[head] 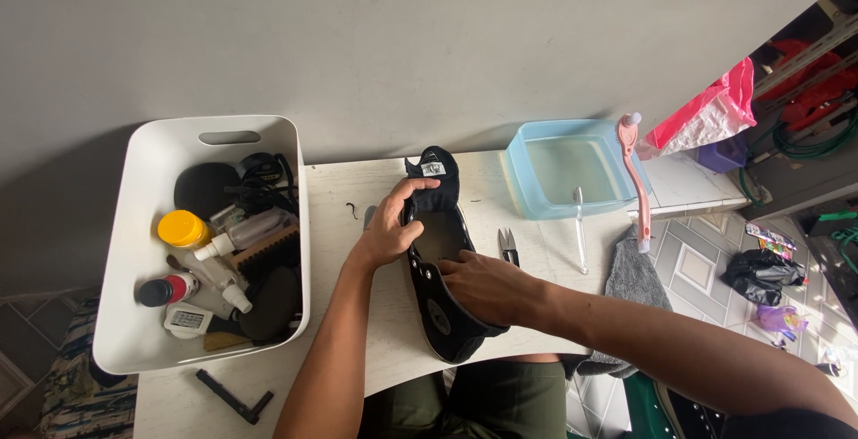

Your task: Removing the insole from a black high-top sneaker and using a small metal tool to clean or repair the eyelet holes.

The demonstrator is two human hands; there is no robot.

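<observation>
On the white table (pixel 375 314), near its middle, we hold a black shoe (pixel 440 269) that lies with its tongue pointing to the far side. Our left hand (pixel 393 224) grips the left edge of the shoe opening, fingers curled over the rim and thumb outside. Our right hand (pixel 487 289) rests on the right side with its fingers pushed inside the shoe, so we cannot tell whether they pinch something. We judge that we are working on the inside of the shoe, perhaps the insole. The next move needs a firm hold from the left hand. Small black snips (pixel 508 244) lie just right of the shoe; a white bin (pixel 134 314) of bottles stands at left, a blue tub (pixel 523 180) of water far right.
</observation>
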